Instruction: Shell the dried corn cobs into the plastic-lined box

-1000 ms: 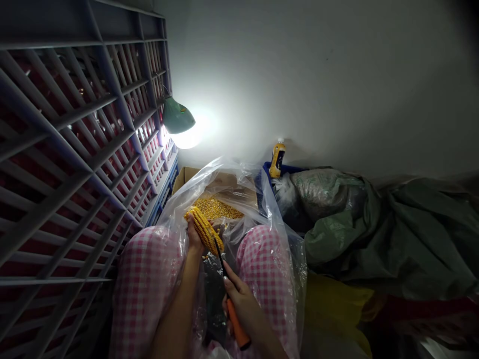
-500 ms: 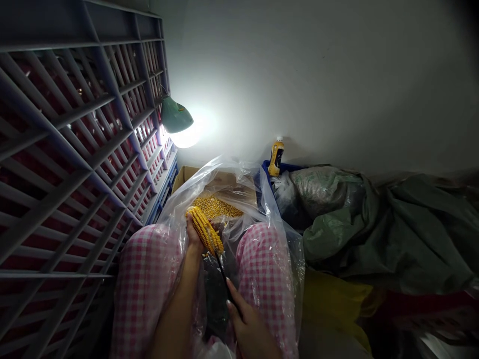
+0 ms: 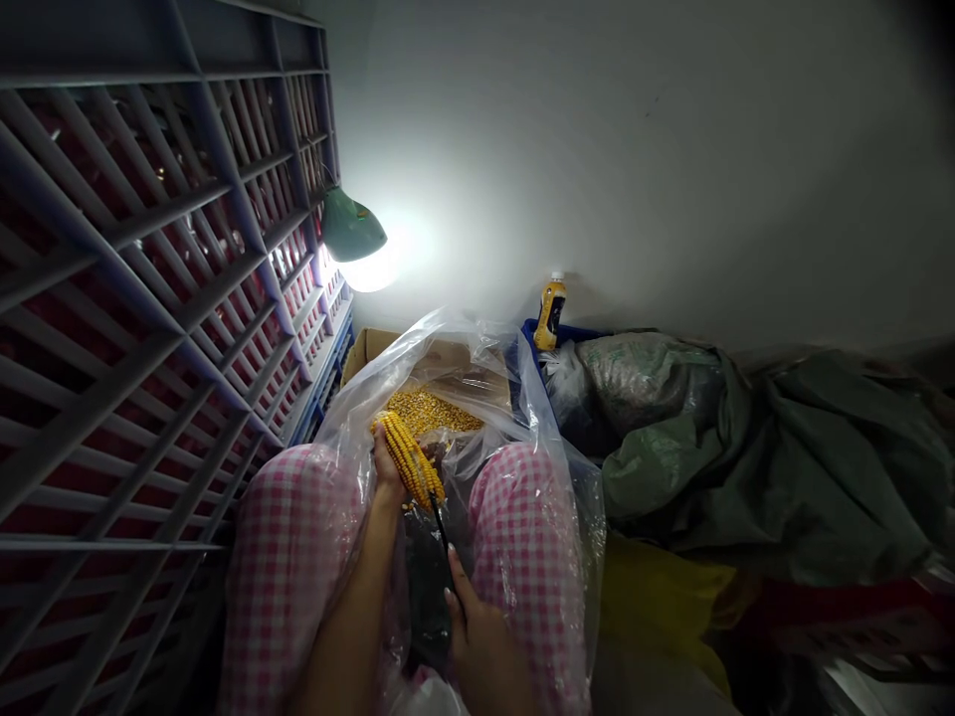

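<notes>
My left hand [image 3: 387,467] is wrapped round a yellow corn cob [image 3: 407,459], tilted with its near end toward me. Some kernels are gone along a pale strip on its side. In my right hand [image 3: 477,626] is a thin dark rod-like tool [image 3: 443,532], its tip against the cob's near end; the exact kind of tool I cannot make out. Beneath, a clear plastic bag [image 3: 537,398] spreads over my knees and into a cardboard box [image 3: 373,343]. Loose corn kernels [image 3: 433,410] are heaped inside the bag.
Stacked plastic crates [image 3: 186,318] rise close on the left, with a lit green lamp [image 3: 353,229] hanging from them. A yellow bottle [image 3: 550,313] stands by a blue bin [image 3: 531,333] against the wall. Green tarpaulin [image 3: 806,457] and yellow cloth [image 3: 657,597] lie to the right.
My right hand has shifted slightly left and up with the tool, which now stands a little steeper against the cob. My left hand and the cob are nearly unmoved.
</notes>
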The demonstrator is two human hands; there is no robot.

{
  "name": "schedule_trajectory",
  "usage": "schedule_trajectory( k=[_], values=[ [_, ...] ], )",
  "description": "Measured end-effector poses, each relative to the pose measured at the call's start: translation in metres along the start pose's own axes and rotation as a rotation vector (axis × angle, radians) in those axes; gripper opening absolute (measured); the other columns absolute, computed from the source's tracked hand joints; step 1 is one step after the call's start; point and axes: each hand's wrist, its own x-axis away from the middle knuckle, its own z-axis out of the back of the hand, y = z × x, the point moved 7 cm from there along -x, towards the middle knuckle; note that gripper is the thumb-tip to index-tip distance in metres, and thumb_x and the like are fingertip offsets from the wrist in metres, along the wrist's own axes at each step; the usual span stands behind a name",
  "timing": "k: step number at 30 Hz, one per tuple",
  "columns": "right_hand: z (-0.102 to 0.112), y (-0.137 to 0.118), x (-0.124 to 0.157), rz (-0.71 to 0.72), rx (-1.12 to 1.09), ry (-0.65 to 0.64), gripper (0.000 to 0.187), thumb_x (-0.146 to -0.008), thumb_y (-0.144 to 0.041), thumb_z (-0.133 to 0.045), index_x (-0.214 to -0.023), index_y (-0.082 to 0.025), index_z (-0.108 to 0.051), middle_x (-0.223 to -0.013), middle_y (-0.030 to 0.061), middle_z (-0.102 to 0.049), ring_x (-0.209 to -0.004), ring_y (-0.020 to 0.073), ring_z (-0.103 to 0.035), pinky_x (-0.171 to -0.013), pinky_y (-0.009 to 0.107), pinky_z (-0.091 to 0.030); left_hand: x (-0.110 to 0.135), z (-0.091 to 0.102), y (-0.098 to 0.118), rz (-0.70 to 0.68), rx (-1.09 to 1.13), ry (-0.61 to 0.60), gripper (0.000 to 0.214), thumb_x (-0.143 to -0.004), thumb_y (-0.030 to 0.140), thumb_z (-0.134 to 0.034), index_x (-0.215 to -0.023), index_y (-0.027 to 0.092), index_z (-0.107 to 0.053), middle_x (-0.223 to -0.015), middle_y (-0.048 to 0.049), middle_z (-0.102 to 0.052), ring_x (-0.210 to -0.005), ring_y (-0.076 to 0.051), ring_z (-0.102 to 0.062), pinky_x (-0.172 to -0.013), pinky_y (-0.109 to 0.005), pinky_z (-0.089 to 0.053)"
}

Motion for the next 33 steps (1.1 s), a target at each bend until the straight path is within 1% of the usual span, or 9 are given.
schedule_trajectory(
  k=[6,12,16,18,20,23,25,30,33],
  values=[
    [-0.011,0.007,-0.007,-0.012,-0.179,-0.013,0.048,-0.093,-0.029,-0.023,-0.141,-0.027,-0.027,-0.063,0.0055,-0.062,-0.053,0.0202,-0.059,-0.052,0.025,-0.036,-0.004,0.002,0.004,-0.087,-0.011,0.006,0.053,-0.079,0.063,-0.037,-0.069,0.015,-0.057,-0.050,-0.0043,-0.059,-0.041,-0.016,-0.056,-0.041,-0.027,-0.044],
    [-0.016,0.004,-0.016,0.020,-0.133,0.112,0.048,-0.091,-0.027,-0.031,-0.138,-0.025,-0.034,-0.057,0.0028,-0.052,-0.053,0.0176,-0.053,-0.050,0.024,-0.032,-0.009,0.008,0.006,-0.138,-0.053,0.006,0.050,-0.074,0.066,-0.042,-0.072,0.019,-0.056,-0.051,-0.0021,-0.058,-0.043,-0.016,-0.056,-0.044,-0.027,-0.044],
    [-0.029,0.011,-0.024,-0.014,-0.482,0.013,0.053,-0.090,-0.038,-0.030,-0.140,-0.019,-0.031,-0.047,-0.0049,-0.038,-0.041,0.0114,-0.039,-0.043,0.020,-0.031,-0.008,0.008,0.007,-0.133,-0.094,0.002,0.048,-0.073,0.065,-0.045,-0.072,0.019,-0.056,-0.050,-0.0015,-0.057,-0.043,-0.016,-0.055,-0.043,-0.027,-0.043],
    [-0.033,0.012,-0.025,-0.020,-0.620,-0.033,0.057,-0.090,-0.041,-0.030,-0.140,-0.015,-0.030,-0.047,-0.0062,-0.036,-0.039,0.0102,-0.036,-0.041,0.019,-0.032,-0.008,0.007,0.005,-0.109,-0.122,0.010,0.049,-0.073,0.066,-0.044,-0.072,0.018,-0.055,-0.049,-0.0020,-0.057,-0.042,-0.017,-0.054,-0.041,-0.027,-0.042],
    [-0.031,0.011,-0.025,0.001,-0.546,0.016,0.055,-0.090,-0.040,-0.032,-0.138,-0.016,-0.034,-0.048,-0.0046,-0.040,-0.041,0.0106,-0.038,-0.043,0.020,-0.033,-0.007,0.007,0.005,-0.103,-0.136,0.019,0.051,-0.074,0.067,-0.041,-0.072,0.018,-0.054,-0.049,-0.0017,-0.056,-0.041,-0.016,-0.053,-0.041,-0.027,-0.041],
    [-0.024,0.006,-0.021,0.026,-0.210,0.172,0.049,-0.090,-0.034,-0.030,-0.136,-0.020,-0.040,-0.055,0.0025,-0.054,-0.047,0.0146,-0.048,-0.047,0.023,-0.033,-0.007,0.008,0.008,-0.141,-0.112,0.032,0.051,-0.076,0.067,-0.038,-0.073,0.018,-0.053,-0.050,-0.0005,-0.056,-0.043,-0.016,-0.054,-0.044,-0.027,-0.043],
    [-0.023,0.003,-0.021,0.041,-0.119,0.193,0.048,-0.090,-0.031,-0.029,-0.136,-0.020,-0.039,-0.058,0.0059,-0.059,-0.050,0.0164,-0.051,-0.049,0.024,-0.034,-0.006,0.008,0.009,-0.154,-0.124,0.032,0.050,-0.076,0.066,-0.039,-0.074,0.018,-0.054,-0.051,-0.0009,-0.056,-0.045,-0.016,-0.055,-0.046,-0.027,-0.043],
    [-0.022,0.003,-0.032,0.019,-0.467,0.055,0.048,-0.090,-0.029,-0.033,-0.136,-0.021,-0.039,-0.067,0.0016,-0.061,-0.049,0.0117,-0.047,-0.051,0.022,-0.039,-0.002,0.007,0.003,-0.113,-0.192,0.024,0.051,-0.073,0.065,-0.046,-0.075,0.015,-0.055,-0.050,-0.0040,-0.058,-0.043,-0.018,-0.056,-0.044,-0.027,-0.043],
    [-0.015,-0.002,-0.032,-0.003,-0.436,0.047,0.048,-0.090,-0.028,-0.032,-0.137,-0.021,-0.037,-0.077,0.0043,-0.065,-0.055,0.0138,-0.053,-0.056,0.024,-0.041,-0.001,0.008,0.005,-0.128,-0.187,0.043,0.053,-0.072,0.067,-0.046,-0.076,0.015,-0.053,-0.049,-0.0029,-0.057,-0.042,-0.017,-0.055,-0.043,-0.026,-0.042]
  ],
)
